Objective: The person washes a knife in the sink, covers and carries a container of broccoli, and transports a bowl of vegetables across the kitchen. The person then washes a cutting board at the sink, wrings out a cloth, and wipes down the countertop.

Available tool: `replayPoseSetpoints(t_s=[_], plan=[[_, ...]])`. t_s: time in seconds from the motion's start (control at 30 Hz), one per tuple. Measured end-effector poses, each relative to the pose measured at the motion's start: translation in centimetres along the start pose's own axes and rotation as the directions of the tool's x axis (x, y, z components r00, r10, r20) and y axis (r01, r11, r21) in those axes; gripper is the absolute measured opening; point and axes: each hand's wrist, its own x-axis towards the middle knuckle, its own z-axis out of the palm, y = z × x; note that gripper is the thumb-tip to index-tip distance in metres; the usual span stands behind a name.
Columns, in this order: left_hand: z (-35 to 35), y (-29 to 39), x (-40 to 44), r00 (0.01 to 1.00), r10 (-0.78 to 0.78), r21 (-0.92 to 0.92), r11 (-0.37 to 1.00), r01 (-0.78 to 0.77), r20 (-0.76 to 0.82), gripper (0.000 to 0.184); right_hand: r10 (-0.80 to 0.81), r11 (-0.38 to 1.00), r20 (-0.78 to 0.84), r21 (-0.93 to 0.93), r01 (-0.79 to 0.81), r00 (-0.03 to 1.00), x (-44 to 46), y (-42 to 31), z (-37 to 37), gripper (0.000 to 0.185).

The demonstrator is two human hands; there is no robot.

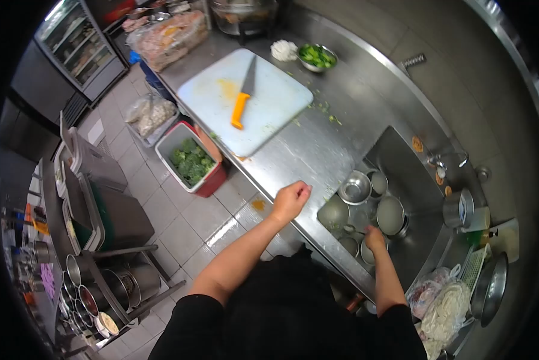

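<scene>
My left hand [292, 200] is closed in a loose fist above the front edge of the steel counter [305, 150]; the inside of the fist is hidden. Over the sink [422, 210], my right hand [375, 238] grips the end of a spoon [351, 228]. The spoon's bowl points left, close to a round pot of cloudy liquid [333, 213]. Other vessels crowd that corner of the sink: a shiny steel bowl [355, 187] and a larger pot with pale liquid [390, 215].
A white cutting board [203, 90] carries a knife with an orange handle [240, 111]. Behind it stands a bowl of chopped greens [317, 57]. A red bin of broccoli [191, 162] is on the floor. Plastic bags [446, 306] lie right of the sink, below the faucet [438, 162].
</scene>
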Motion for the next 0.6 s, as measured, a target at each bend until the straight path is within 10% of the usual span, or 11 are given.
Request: replayPoseSetpoints(t_s=[0.07,0.1,0.2,0.27,0.37,0.6], plan=[[4.4,-0.8,2.8,0.999,0.019,-0.134,0.991,-0.013,0.040,0.031,0.056,0.998,-0.113,-0.033,-0.060,0.992,1.3,4.8,-5.4,0.033],[-10.2,-1.0,-4.6,0.997,-0.050,0.068,0.997,0.045,0.067,0.031,0.032,0.982,-0.006,0.186,-0.031,0.999,-7.8,-5.4,3.9,0.036],[-10.1,0.1,-1.9,1.000,0.002,-0.062,0.998,-0.001,0.009,0.030,0.016,0.965,-0.230,0.258,0.045,0.973,-7.3,-0.4,-2.2,0.040],[-13.0,0.2,-0.2,0.998,-0.014,-0.053,0.999,0.011,-0.055,0.031,0.194,0.720,-0.209,0.694,0.006,0.958,-9.3,-1.5,-4.0,0.044],[-16.7,0.9,4.2,0.973,-0.027,-0.002,1.000,0.028,-0.230,0.033,0.122,0.695,-0.365,0.695,0.183,0.923,-10.4,-8.5,-8.2,0.046],[-20.9,0.2,15.7,0.905,0.144,0.690,0.698,0.194,-0.400,0.039,-0.033,0.513,-0.112,0.851,0.113,0.993,-2.6,-19.2,-9.0,0.036]])
